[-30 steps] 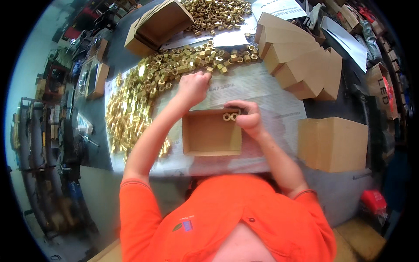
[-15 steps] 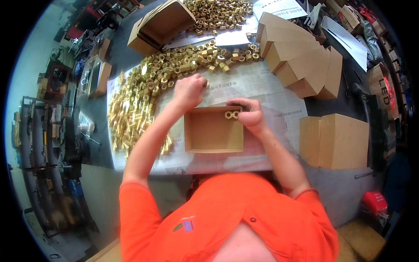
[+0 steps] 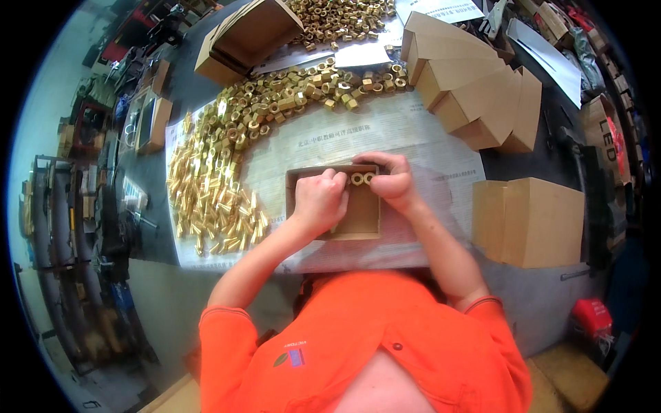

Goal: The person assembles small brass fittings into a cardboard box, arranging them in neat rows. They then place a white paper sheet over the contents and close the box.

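A small open cardboard box (image 3: pixel 361 221) lies on the newspaper in front of me. Two brass hex nuts (image 3: pixel 357 179) are visible in its far right corner. My right hand (image 3: pixel 391 182) grips that corner, with the thumb inside by the nuts and the fingers over the far rim. Inside the box's left half is my left hand (image 3: pixel 321 199), its fingers bent and drawn together at the far wall beside the nuts. Whatever those fingers hold is hidden. Beyond the box spreads a curved heap of brass nuts (image 3: pixel 272 103), running leftward into a pile of slim brass pieces (image 3: pixel 206 199).
Newspaper (image 3: pixel 406 138) covers the table's middle. Several cardboard boxes (image 3: pixel 475 89) lean in a fan at far right; another closed box (image 3: pixel 544 221) stands at the right edge. Tilted empty boxes (image 3: pixel 255 38) and a second nut heap (image 3: pixel 337 20) are at the back.
My left hand has come from near the nut heap back toward me and down into the box. My right hand keeps its grip on the box corner.
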The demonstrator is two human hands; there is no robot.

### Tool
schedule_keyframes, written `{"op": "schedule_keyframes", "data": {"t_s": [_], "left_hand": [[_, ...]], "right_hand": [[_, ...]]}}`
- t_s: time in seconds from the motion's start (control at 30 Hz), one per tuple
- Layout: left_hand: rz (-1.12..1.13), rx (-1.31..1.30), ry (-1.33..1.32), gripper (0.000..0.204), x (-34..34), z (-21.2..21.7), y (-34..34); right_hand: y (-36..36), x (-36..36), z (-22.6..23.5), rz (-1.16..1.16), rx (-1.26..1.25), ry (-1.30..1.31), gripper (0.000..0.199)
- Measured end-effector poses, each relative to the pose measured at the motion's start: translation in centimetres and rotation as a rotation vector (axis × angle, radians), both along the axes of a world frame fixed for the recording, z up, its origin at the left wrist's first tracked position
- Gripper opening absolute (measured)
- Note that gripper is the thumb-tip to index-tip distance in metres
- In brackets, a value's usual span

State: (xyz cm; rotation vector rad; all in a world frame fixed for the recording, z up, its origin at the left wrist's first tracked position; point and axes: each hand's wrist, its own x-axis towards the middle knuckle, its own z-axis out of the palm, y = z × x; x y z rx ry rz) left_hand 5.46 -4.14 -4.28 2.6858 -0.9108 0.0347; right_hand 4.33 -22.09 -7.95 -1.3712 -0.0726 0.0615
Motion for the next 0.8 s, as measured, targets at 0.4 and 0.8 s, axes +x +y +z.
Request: {"op": "schedule_keyframes", "data": {"t_s": [0.4,0.8], "left_hand": [[-0.034,-0.060,-0.015,0.010,-0.31,0.05,0.59],[-0.094,-0.068,0.003,0.014,0.00,0.34,0.69]], "right_hand": [[0.12,0.17,-0.28,-0.008,-0.035,-0.001,0.041],[0.10,0.08,0.43,0.000,-0.027,0.022,0.041]]}}
